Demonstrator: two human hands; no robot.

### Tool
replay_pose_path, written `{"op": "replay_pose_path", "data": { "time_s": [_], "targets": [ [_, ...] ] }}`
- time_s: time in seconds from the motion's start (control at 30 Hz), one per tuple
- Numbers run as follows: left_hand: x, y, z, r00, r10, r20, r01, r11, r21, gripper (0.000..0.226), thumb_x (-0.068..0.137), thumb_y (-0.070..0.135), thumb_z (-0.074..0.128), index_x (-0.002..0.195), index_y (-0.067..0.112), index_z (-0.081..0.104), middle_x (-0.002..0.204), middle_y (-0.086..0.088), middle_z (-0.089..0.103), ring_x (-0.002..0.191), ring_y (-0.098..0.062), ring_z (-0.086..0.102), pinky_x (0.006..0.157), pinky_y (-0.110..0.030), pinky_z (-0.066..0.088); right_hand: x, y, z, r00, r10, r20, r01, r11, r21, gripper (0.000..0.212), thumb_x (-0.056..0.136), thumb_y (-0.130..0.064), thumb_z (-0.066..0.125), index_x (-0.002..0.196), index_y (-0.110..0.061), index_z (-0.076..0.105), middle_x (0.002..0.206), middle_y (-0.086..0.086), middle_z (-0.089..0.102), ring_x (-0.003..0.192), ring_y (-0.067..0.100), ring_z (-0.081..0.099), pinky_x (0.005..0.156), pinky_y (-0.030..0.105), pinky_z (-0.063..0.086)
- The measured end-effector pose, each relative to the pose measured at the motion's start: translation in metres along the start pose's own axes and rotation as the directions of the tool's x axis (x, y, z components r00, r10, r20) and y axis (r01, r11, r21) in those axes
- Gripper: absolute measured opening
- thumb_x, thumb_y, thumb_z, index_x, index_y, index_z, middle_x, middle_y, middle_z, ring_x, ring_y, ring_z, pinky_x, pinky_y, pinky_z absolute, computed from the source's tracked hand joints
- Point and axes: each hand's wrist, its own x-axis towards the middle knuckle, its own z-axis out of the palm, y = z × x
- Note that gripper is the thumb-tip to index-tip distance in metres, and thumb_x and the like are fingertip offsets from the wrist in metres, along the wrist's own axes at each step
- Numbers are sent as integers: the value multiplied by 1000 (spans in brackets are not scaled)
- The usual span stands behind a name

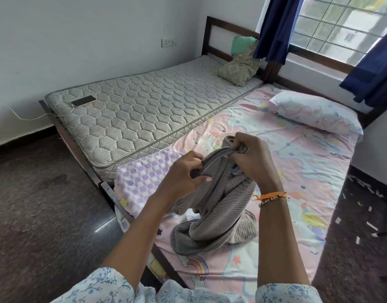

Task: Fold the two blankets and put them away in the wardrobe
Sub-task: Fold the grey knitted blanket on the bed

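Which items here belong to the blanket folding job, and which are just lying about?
Job: grey blanket, gripped by left hand and right hand; purple dotted blanket.
Lying about: phone, pillow, crumpled cloth, curtains.

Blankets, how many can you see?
2. The grey blanket is bunched on the pink bed, held up by both hands. The purple dotted blanket lies flat at that bed's left edge. More may be out of view.
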Motion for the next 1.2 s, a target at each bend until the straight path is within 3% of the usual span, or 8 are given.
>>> {"op": "replay_pose_path", "data": {
  "time_s": [0.23,0.3,0.4,0.5,0.7,0.87,1.07,1.2],
  "targets": [
    [-15,-30,-11,957,-290,-25,291,957,11,12,79,7,67,76,18,63,81,6,63,82,-15,63,82,-39,53,3,19,-10,971,151,-186,-145,988,47,37,68,-3,69,56,-23,39,57,-3,42,58,13,38,57,30,33],
    [-17,-32,-10,951,-306,54,309,949,-59,17,79,6,68,77,21,61,95,6,61,93,-11,59,90,-37,51,2,21,-11,972,146,-186,-138,989,58,41,68,-3,70,56,-23,37,58,0,41,57,11,37,56,28,33],
    [-15,-34,0,969,-214,124,222,973,-60,17,77,11,72,94,10,69,131,-1,50,120,-13,46,102,-30,36,0,18,-14,991,78,-104,-64,989,136,43,71,2,70,57,-22,38,60,3,37,46,2,37,44,11,30],
    [-11,-30,12,979,-168,113,170,985,-8,25,79,21,71,103,12,70,142,5,43,130,-12,36,106,-31,26,-2,15,-15,1000,7,-28,-2,985,174,31,70,6,70,63,-11,45,59,-7,39,50,-2,37,48,9,30],
    [-11,-18,23,992,-98,-81,97,995,-20,19,76,13,70,93,4,73,101,-4,70,97,-17,62,88,-34,49,-4,21,-13,999,22,-35,-17,991,132,27,71,6,69,67,-8,46,60,-13,41,53,-4,40,50,10,32],
    [-9,-17,13,953,-196,-231,173,978,-118,12,66,5,80,73,4,70,73,0,64,76,-12,61,71,-26,48,-5,30,-17,991,84,-100,-74,992,104,34,69,2,71,60,-16,43,55,-8,36,50,0,36,47,13,29],
    [-10,-16,6,953,-251,-170,201,943,-267,25,61,1,82,63,14,61,67,4,58,65,-2,54,65,-14,45,0,31,-13,983,140,-120,-127,986,108,43,67,1,72,55,-26,40,54,-13,38,50,2,36,52,21,28],
    [-11,-17,-8,927,-355,-119,301,896,-327,27,65,3,79,76,24,66,68,7,60,59,2,53,60,-10,44,0,39,-10,967,197,-161,-182,978,100,42,67,-3,74,54,-26,41,53,-12,38,52,5,34,54,28,27]
  ]
}}
